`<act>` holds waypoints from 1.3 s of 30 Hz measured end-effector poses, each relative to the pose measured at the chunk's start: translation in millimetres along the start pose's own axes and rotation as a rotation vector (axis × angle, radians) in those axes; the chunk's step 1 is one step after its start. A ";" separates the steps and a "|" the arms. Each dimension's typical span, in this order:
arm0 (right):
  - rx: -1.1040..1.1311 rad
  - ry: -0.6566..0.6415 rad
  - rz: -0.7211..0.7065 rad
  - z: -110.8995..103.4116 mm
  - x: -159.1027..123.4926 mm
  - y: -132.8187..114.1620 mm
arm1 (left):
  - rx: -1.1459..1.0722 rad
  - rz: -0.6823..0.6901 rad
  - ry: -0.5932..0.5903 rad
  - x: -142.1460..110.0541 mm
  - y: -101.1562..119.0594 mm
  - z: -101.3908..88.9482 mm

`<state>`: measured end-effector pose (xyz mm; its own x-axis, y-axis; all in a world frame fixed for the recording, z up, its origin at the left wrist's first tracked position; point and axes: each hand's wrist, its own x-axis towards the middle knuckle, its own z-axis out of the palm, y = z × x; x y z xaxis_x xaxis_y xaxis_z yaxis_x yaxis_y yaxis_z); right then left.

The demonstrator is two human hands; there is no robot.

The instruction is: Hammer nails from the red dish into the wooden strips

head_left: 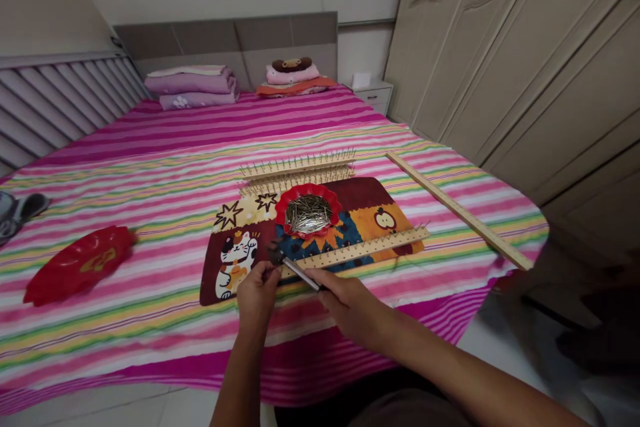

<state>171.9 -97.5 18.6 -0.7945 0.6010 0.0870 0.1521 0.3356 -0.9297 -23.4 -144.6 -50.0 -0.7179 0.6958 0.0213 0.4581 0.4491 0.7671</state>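
My right hand [347, 303] is wrapped round the handle of a hammer [300, 273]. The dark hammer head hangs just above the left end of a pale wooden strip [350, 253]. At that same end my left hand [259, 290] is closed in a pinch against the wood; what its fingertips hold is too small to make out. Rows of small holes run along the strip, and nails stand in its right part. Just behind it, a red scalloped bowl [281, 213] holds a heap of loose nails [307, 213]. Strip and bowl rest on a patterned mat [233, 273].
Behind the bowl lie nail-studded wooden strips [300, 165]. A longer bare wooden strip [457, 210] lies at the right, its end by the bed's edge. A red dish [80, 265] rests at the left. Folded bedding [195, 85] is stacked by the headboard [210, 40].
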 end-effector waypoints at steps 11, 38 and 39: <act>0.196 0.250 0.243 -35.1 -74.7 30.3 | -0.317 -0.055 -0.094 22.9 0.9 -7.2; 0.336 0.442 0.392 -43.7 -104.3 62.2 | 0.893 0.498 -0.353 82.3 94.6 47.2; 0.338 0.434 0.381 -43.2 -104.4 64.4 | 0.878 0.496 -0.344 82.8 93.5 46.3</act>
<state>290.0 -107.3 -34.9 -0.4024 0.8935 -0.1992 0.1268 -0.1611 -0.9788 -15.8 -18.9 -6.2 -0.2232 0.9712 -0.0829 0.9747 0.2230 -0.0115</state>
